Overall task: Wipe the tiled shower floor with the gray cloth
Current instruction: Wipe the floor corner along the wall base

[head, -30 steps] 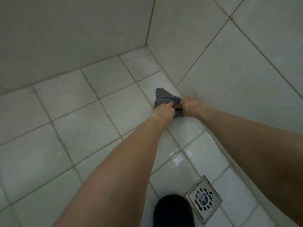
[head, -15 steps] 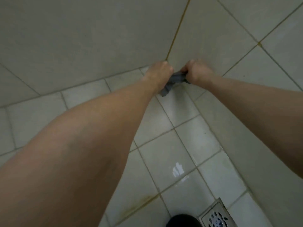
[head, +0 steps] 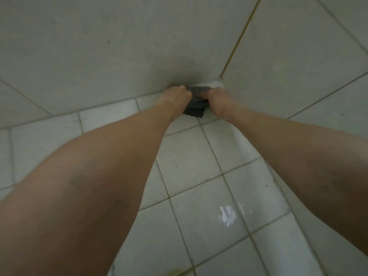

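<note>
The gray cloth (head: pixel 196 105) is bunched on the tiled shower floor (head: pixel 189 162), right where the floor meets the back wall, just left of the corner. My left hand (head: pixel 174 97) grips its left end and my right hand (head: pixel 218 100) grips its right end. Both hands press the cloth down against the floor. Part of the cloth is hidden under my fingers. Both bare forearms stretch forward from the bottom of the view.
The back wall (head: pixel 119 46) and the right wall (head: pixel 298 56) meet at a yellowed grout line (head: pixel 241 36). A wet, shiny patch (head: pixel 227 215) lies on a floor tile near me. Stained grout (head: pixel 175 272) runs along the bottom edge.
Both hands have carried the cloth from beside the right wall to the foot of the back wall near the corner. The view has shifted forward, and the drain and dark shoe have left it.
</note>
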A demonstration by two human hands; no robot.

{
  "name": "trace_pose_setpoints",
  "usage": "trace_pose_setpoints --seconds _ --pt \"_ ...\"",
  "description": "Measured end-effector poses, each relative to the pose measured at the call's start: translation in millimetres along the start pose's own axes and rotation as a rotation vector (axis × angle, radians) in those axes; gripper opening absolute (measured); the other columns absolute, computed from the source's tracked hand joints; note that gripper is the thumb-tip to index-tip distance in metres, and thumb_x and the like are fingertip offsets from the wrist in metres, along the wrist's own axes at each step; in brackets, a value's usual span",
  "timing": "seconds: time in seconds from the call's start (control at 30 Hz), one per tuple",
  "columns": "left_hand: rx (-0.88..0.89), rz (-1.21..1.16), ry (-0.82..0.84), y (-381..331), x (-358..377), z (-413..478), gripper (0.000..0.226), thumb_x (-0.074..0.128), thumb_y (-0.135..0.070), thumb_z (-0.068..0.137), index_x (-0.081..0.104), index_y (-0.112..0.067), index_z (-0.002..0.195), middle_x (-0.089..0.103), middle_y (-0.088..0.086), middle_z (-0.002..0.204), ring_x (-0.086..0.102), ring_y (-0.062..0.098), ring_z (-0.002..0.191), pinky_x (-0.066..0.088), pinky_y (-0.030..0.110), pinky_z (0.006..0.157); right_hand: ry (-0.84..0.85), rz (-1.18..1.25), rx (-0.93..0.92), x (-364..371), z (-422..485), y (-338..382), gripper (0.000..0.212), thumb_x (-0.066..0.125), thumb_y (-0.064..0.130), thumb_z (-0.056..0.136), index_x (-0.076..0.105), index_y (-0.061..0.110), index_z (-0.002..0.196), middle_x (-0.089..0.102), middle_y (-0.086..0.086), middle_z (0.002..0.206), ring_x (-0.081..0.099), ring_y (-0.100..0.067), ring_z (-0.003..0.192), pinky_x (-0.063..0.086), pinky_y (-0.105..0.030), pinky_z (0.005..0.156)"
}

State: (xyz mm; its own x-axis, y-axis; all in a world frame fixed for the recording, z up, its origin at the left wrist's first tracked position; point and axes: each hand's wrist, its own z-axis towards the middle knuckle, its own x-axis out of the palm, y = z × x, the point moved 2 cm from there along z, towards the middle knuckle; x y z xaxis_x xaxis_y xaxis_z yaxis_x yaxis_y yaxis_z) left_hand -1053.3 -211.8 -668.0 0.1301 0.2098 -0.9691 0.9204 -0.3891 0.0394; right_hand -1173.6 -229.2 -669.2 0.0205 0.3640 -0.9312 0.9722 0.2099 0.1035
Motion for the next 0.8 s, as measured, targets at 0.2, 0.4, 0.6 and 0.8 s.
trace_pose_setpoints --seconds 0.2,0.4,0.6,0.8 --pt "-0.007 -0.119 0.027 -9 19 -1 0.041 0.049 -0.006 0.093 0.044 -0.003 0.133 0.043 0.019 0.136 0.046 0.036 0.123 0.038 0.039 0.099 -0.014 -0.053 -0.041 22 -13 -5 0.042 0.034 0.013 0.102 0.041 0.013 0.144 0.049 -0.013 0.142 0.048 -0.031 0.127 0.035 -0.033 0.101" --pt "0.054 -0.087 0.039 -31 19 -27 0.037 0.037 -0.002 0.097 0.055 -0.004 0.128 0.054 0.016 0.133 0.052 0.03 0.124 0.041 0.035 0.099 -0.007 -0.11 0.047 23 -37 -3 0.032 0.049 0.015 0.094 0.06 0.002 0.122 0.059 -0.024 0.124 0.055 -0.036 0.115 0.044 -0.035 0.094" --pt "0.194 -0.059 0.084 -59 29 -65 0.035 0.037 -0.002 0.096 0.056 -0.001 0.126 0.056 0.015 0.129 0.054 0.031 0.121 0.045 0.038 0.097 0.116 -0.167 0.059 30 -73 1 0.038 0.064 0.026 0.085 0.063 0.008 0.119 0.061 -0.019 0.122 0.057 -0.034 0.115 0.046 -0.033 0.094" --pt "0.266 -0.104 0.1 -74 42 -100 0.034 0.04 -0.001 0.095 0.057 -0.002 0.125 0.057 0.015 0.129 0.054 0.03 0.119 0.045 0.036 0.1 0.209 -0.144 0.076 37 -107 7 0.04 0.065 0.017 0.081 0.064 0.01 0.12 0.064 -0.016 0.12 0.061 -0.031 0.111 0.049 -0.031 0.092"
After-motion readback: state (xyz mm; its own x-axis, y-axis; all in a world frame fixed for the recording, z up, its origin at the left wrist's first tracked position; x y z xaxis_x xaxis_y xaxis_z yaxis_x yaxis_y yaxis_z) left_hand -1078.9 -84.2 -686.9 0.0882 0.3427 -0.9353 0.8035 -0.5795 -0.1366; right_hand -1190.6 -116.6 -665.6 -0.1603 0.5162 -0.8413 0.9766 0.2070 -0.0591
